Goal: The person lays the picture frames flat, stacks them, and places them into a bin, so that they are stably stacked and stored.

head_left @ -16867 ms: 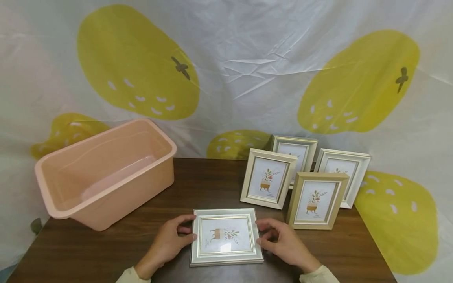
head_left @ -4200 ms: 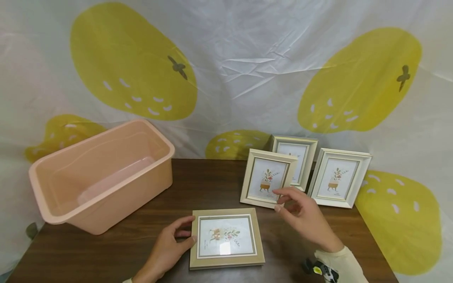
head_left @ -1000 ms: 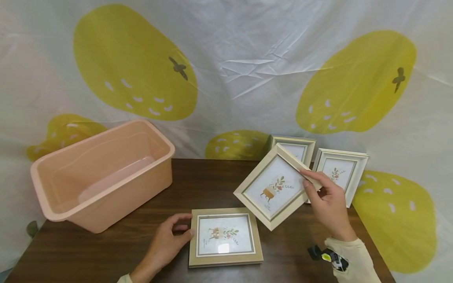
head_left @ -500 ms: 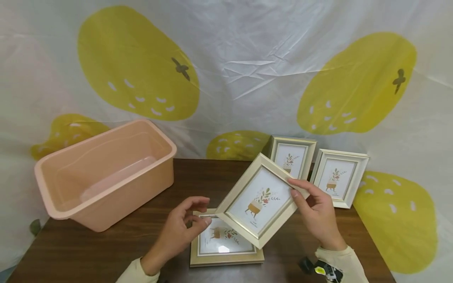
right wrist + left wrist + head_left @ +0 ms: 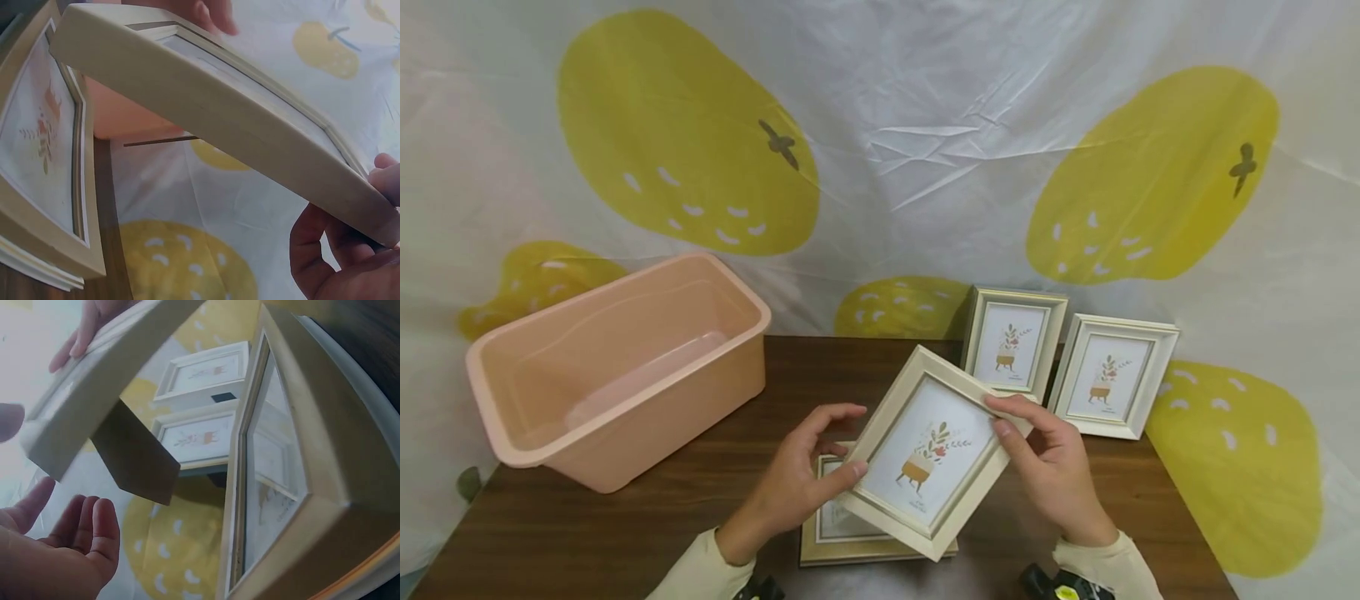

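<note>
Cream frame: the cream frame point(image 5: 928, 454) is held tilted above the table point(image 5: 820, 375), well forward of the back edge, between the left and right edges; picture side up, brown support leg point(image 5: 134, 456) swung out behind.
Cream frame print: a plant in a legged pot, with tiny lettering under it, too small to read.
Right hand: the right hand point(image 5: 1060, 475) grasps the right corner of the cream frame, thumb on the front, fingers behind.
Left hand: the left hand point(image 5: 793, 475) is at the frame's left corner, fingers loosely curved and not gripping; fingertip contact cannot be told.
Tan frame: the tan frame point(image 5: 842, 552) lies flat beneath the cream frame, apart from it, with pale frame edges showing under it.
Standing frames: a silver frame point(image 5: 1011, 337) and a white frame point(image 5: 1105, 383) stand near the table's back right corner, same print; lettering illegible.
Bin: the pink bin point(image 5: 655, 425) stands by the back left corner.
Wrist devices: a black device point(image 5: 1078, 587) at the right cuff bears a yellow mark; no wording readable.
Backdrop: the white cloth point(image 5: 925, 183) behind the back edge carries yellow fruit shapes.
</note>
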The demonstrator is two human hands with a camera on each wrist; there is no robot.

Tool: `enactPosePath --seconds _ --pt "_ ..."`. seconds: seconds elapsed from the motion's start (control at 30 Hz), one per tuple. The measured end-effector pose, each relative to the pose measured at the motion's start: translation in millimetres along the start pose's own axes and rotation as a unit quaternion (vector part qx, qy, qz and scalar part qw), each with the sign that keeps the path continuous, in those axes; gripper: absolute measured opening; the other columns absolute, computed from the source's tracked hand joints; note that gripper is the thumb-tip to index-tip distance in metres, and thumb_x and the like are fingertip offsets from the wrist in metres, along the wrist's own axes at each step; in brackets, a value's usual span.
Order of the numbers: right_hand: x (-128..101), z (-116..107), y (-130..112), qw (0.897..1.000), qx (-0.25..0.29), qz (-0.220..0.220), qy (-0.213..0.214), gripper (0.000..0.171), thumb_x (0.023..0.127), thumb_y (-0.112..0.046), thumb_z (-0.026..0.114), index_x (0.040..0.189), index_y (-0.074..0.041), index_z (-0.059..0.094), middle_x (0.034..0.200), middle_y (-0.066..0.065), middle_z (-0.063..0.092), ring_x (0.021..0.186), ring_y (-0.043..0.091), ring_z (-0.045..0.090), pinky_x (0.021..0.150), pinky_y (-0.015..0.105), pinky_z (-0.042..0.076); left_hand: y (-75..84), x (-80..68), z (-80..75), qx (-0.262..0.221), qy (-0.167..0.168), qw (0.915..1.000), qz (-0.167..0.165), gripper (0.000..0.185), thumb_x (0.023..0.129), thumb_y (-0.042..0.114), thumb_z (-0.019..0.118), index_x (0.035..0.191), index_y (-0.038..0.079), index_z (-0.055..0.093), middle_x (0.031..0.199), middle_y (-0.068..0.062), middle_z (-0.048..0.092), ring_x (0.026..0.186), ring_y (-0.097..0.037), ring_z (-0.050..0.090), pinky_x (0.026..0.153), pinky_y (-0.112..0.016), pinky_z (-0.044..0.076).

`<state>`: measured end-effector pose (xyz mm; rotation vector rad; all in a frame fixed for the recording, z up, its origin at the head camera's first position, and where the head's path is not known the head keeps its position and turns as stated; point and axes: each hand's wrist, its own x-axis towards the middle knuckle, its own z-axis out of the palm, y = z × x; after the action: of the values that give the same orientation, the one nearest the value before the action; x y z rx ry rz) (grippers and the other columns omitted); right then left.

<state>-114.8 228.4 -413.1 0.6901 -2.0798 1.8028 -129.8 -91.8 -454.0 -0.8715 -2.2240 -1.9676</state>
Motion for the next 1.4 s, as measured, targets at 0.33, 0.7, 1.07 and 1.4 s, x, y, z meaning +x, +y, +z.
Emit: enactPosePath --seconds 0.33,0.7,1.07,1.4 --pt "-5 7 -2 1.0 0.001 -0.005 -0.006 0.035 0.097 0.02 0.057 0.127 0.009 0.069 0.129 -0.004 0.072 0.097 0.006 0.071 0.071 0.023 0.062 -12.6 1.6 -6.5 -0.113 -0.069 0.9911 -0.011 0.061 0.098 0.006 0.065 0.154 -0.004 0.042 0.158 -0.025 0.045 0.138 -0.019 0.055 0.108 -0.032 0.053" --pt "-8 8 -3 1.0 0.006 -0.002 -0.012 0.032 0.097 0.02 0.056 0.126 0.013 0.066 0.127 -0.006 0.073 0.099 0.006 0.07 0.072 0.024 0.062 -13.0 0.3 -2.6 -0.171 -0.102 0.9797 -0.018 0.05 0.098 0.004 0.06 0.145 -0.007 0.049 0.136 -0.016 0.059 0.121 -0.016 0.062 0.105 -0.029 0.052" --pt "-8 8 1 1.0 -0.009 0.015 -0.001 0.031 0.098 0.017 0.057 0.129 0.014 0.065 0.128 -0.009 0.073 0.091 0.006 0.073 0.068 0.025 0.062 -11.3 -3.5 0.4 -0.137 -0.042 0.9896 -0.012 0.035 0.1 0.0 0.063 0.134 -0.006 0.059 0.127 -0.027 0.064 0.112 -0.012 0.066 0.092 -0.028 0.06" --pt "-8 6 15 0.999 -0.006 0.023 0.027 0.033 0.1 0.015 0.057 0.133 0.016 0.062 0.118 -0.008 0.075 0.082 0.006 0.074 0.062 0.024 0.061 -6.7 -14.9 -0.4 -0.103 0.011 0.9925 -0.064 0.042 0.101 0.004 0.066 0.142 -0.003 0.057 0.136 -0.026 0.063 0.115 -0.014 0.067 0.095 -0.025 0.058"
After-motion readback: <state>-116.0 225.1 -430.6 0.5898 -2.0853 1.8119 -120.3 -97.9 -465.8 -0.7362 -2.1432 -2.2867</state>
